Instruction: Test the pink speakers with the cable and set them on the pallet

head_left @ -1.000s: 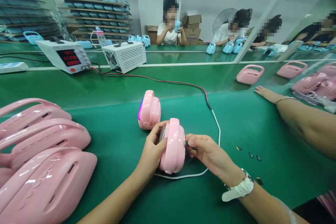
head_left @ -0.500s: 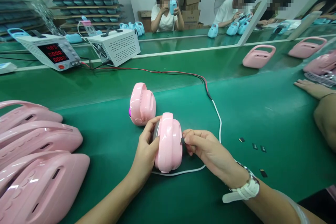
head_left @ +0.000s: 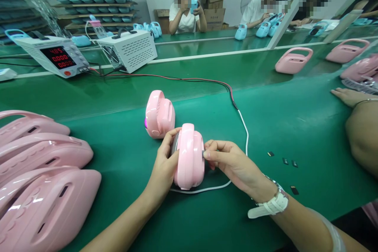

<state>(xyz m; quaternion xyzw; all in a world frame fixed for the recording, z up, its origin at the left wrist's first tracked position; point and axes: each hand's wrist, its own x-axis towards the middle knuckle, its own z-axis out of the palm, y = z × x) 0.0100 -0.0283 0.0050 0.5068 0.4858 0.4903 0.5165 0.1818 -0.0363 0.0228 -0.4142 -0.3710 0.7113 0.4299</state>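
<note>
A pink handled speaker [head_left: 190, 157] stands on edge on the green belt [head_left: 265, 126], seen from its side. My left hand [head_left: 165, 165] wraps round its left face and steadies it. My right hand [head_left: 233, 163], with a white wristwatch, pinches something small against the speaker's right side; I cannot make out what. A white cable [head_left: 236, 169] loops under the speaker and runs up to red and black leads [head_left: 206, 82]. A second pink speaker [head_left: 159, 113] stands just behind, with a purple light at its left edge.
Several pink speakers [head_left: 44, 181] lie stacked at left. A power supply with red digits [head_left: 56, 57] and a white vented box [head_left: 128, 49] sit at the back. Small dark chips [head_left: 288, 163] lie at right. A neighbour's arm [head_left: 358, 126] rests at right. People sit across the line.
The view has shifted slightly, and the held speaker sits a little higher in the frame. My right hand's pinch stays at the speaker's right side. The neighbour's arm has drawn rightward.
</note>
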